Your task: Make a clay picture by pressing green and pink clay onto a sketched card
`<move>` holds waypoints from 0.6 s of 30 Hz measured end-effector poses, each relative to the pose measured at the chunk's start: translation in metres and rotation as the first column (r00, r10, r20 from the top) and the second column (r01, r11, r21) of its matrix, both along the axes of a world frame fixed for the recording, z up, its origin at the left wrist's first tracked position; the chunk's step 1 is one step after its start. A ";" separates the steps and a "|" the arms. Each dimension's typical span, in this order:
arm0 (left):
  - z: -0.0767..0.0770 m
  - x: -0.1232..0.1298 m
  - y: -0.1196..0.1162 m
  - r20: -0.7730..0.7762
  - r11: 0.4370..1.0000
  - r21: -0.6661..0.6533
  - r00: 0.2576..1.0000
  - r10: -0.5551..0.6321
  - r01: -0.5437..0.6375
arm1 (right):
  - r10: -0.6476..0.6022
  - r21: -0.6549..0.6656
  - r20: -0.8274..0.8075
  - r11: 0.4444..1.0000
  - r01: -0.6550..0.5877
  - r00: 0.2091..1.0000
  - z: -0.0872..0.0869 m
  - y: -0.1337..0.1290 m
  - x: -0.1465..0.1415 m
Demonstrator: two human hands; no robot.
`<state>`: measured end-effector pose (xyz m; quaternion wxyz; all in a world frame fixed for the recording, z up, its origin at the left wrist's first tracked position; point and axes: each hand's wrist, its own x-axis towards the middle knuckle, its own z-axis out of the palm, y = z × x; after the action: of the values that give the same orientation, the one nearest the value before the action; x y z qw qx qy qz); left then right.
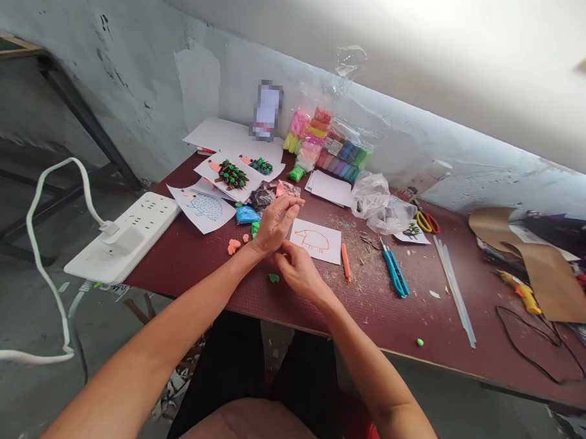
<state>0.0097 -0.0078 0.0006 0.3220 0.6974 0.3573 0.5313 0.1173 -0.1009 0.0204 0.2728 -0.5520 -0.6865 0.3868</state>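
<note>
"What's at the far left?"

"A white power strip (122, 238) with a looped cord, on the dark red table (193, 273). Then crumbly pink clay bits (234, 246)."

"And the hands?"

"Over the table's near edge, the left hand (274, 224) curls its fingers narrowly toward the thumb, and the right hand (295, 271) presses its fingertips up against them. I can't tell whether they hold anything."

"How's that done well?"

"With light, even fingertip pressure, which suits soft clay."

"Further right?"

"A paper sheet (316, 241) with an orange outline, a slim orange marker (346, 262), a blue craft knife (394, 269) and smooth, pale glue sticks (453, 291)."
</note>
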 end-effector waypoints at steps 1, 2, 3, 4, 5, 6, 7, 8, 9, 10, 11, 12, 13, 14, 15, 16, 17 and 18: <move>0.001 0.000 -0.002 0.035 1.000 -0.004 0.999 0.001 -0.001 | -0.008 -0.014 -0.083 1.000 0.006 0.997 -0.002 0.002 -0.004; 0.002 0.001 -0.003 0.077 1.000 -0.012 0.997 0.005 -0.004 | -0.013 -0.025 -0.143 1.000 0.010 0.990 -0.004 0.005 -0.007; 0.003 0.001 -0.004 0.120 1.000 -0.020 0.993 0.013 -0.010 | -0.017 -0.039 -0.189 0.999 0.010 0.982 -0.005 0.008 -0.010; 0.003 0.001 -0.005 0.158 0.999 -0.028 0.987 0.022 -0.018 | -0.017 -0.049 -0.223 0.999 0.006 0.975 -0.005 0.010 -0.012; 0.004 0.000 -0.006 0.186 0.999 -0.034 0.982 0.032 -0.026 | -0.012 -0.055 -0.247 0.998 -0.002 0.969 -0.005 0.012 -0.013; 0.004 0.000 -0.006 0.203 0.999 -0.035 0.978 0.037 -0.030 | -0.004 -0.060 -0.264 0.998 -0.013 0.965 -0.005 0.014 -0.014; 0.004 -0.001 -0.006 0.208 0.999 -0.034 0.977 0.037 -0.031 | 0.008 -0.067 -0.272 0.997 -0.027 0.962 -0.004 0.015 -0.014; 0.004 -0.001 -0.006 0.200 0.999 -0.029 0.979 0.036 -0.030 | 0.019 -0.076 -0.266 0.996 -0.041 0.964 -0.003 0.015 -0.014; 0.004 -0.002 -0.004 0.176 0.999 -0.021 0.984 0.035 -0.031 | 0.026 -0.083 -0.238 0.995 -0.047 0.971 -0.001 0.014 -0.012; 0.003 -0.002 -0.003 0.139 0.999 -0.010 0.990 0.035 -0.034 | 0.026 -0.089 -0.183 0.995 -0.043 0.983 0.001 0.013 -0.010; 0.003 -0.003 -0.001 0.082 0.999 0.005 0.996 0.039 -0.040 | 0.014 -0.084 -0.097 0.996 -0.022 0.995 0.003 0.010 -0.006; 0.002 -0.003 0.001 -0.001 0.999 0.022 0.999 0.037 -0.037 | -0.021 -0.045 0.016 0.999 0.022 1.000 0.005 0.007 -0.002; 0.001 -0.003 0.002 -0.093 0.999 0.037 0.995 0.033 -0.030 | -0.063 0.016 0.137 0.998 0.062 0.989 0.007 0.003 0.004; 0.000 -0.003 0.003 -0.189 0.999 0.046 0.982 0.023 -0.014 | -0.122 0.087 0.270 0.991 0.102 0.955 0.009 -0.001 0.010; 0.000 -0.003 0.004 -0.288 0.999 0.048 0.958 0.005 0.010 | -0.175 0.133 0.407 0.982 0.131 0.896 0.010 -0.005 0.017; 0.000 -0.003 0.004 -0.380 0.998 0.042 0.925 -0.017 0.036 | -0.204 0.150 0.522 0.978 0.146 0.828 0.010 -0.009 0.023; -0.001 -0.003 0.003 -0.465 0.998 0.031 0.884 -0.042 0.063 | -0.211 0.150 0.607 0.977 0.150 0.766 0.010 -0.012 0.030; -0.001 -0.003 0.002 -0.539 0.996 0.018 0.840 -0.066 0.090 | -0.214 0.156 0.665 0.977 0.147 0.716 0.009 -0.015 0.035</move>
<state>0.0068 -0.0063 0.0000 0.2153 0.8389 0.3933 0.3085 0.1523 -0.1158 0.0296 0.0654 -0.7059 -0.6984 0.0986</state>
